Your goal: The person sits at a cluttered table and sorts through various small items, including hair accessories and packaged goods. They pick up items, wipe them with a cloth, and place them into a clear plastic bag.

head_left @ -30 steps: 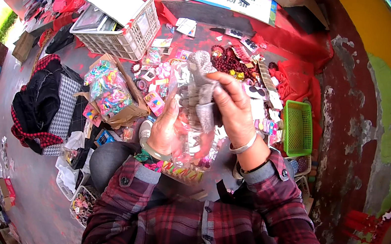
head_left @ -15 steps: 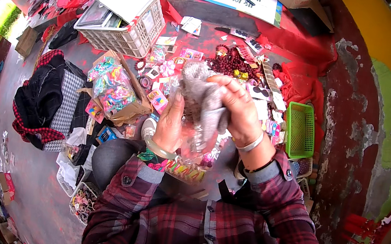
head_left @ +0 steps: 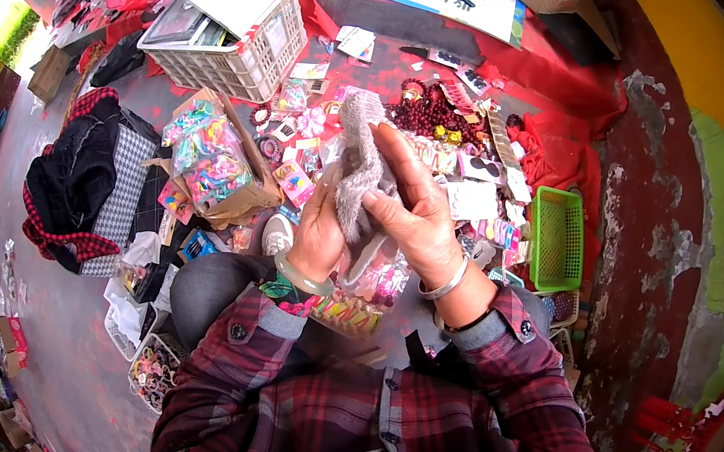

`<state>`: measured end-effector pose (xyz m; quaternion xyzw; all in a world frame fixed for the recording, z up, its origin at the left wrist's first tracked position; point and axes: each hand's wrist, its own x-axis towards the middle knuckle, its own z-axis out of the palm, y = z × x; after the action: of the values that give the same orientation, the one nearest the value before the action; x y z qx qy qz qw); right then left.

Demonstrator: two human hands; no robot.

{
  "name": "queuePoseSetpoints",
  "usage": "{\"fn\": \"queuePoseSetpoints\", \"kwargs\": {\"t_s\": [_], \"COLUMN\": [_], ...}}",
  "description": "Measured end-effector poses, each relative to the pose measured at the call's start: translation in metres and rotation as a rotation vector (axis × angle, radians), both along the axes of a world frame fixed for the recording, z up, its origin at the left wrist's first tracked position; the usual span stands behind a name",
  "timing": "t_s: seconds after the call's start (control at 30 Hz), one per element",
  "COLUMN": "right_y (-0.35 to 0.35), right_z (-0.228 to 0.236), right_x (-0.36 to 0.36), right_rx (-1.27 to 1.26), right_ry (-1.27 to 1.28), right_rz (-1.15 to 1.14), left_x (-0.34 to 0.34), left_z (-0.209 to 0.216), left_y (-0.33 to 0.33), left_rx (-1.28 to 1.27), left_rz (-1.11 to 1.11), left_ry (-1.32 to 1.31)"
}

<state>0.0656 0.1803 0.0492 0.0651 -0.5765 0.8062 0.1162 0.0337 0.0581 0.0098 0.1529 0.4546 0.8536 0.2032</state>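
A fuzzy grey piece of cloth (head_left: 353, 179), folded and hanging lengthwise, is held up before me between both hands. My left hand (head_left: 318, 231), with a pale bangle at its wrist, grips it from the left; most of those fingers are hidden behind the cloth. On the other side, my right hand (head_left: 418, 220) presses its thumb onto the cloth, its fingers stretched along the upper part. A silvery bangle sits on the right wrist. Below the hands lies a clear packet of small colourful items (head_left: 348, 315), partly covered by the cloth and hands.
Dark red bead strings (head_left: 429, 111) and carded trinkets spread beyond my hands. To the left are a cardboard box of colourful packets (head_left: 218, 164), a white plastic crate (head_left: 262, 50) and a dark jacket (head_left: 76, 186). A green basket (head_left: 556, 239) stands right, near the peeling wall.
The cloth has been turned into a narrower, more upright fold. My right hand has shifted slightly left and lower, its fingers straightening from a curled pinch. The left hand has stayed close to its place.
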Motion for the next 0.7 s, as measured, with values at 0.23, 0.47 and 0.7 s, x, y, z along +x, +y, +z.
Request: {"fn": "queuePoseSetpoints", "kwargs": {"t_s": [0.23,0.47,0.7], "right_y": [0.006,0.027,0.045], "right_z": [-0.005,0.015,0.018], "right_x": [0.0,-0.004,-0.003], "right_rx": [0.345,0.758,0.957], "right_ry": [-0.03,-0.001,0.08], "right_rz": [-0.202,-0.274,-0.139], "left_x": [0.006,0.005,0.006], "left_z": [-0.007,-0.017,-0.015], "left_y": [0.002,0.0,-0.002], "left_rx": [-0.154,-0.347,-0.349], "left_rz": [0.068,0.059,-0.087], "left_ry": [0.17,0.351,0.362]}}
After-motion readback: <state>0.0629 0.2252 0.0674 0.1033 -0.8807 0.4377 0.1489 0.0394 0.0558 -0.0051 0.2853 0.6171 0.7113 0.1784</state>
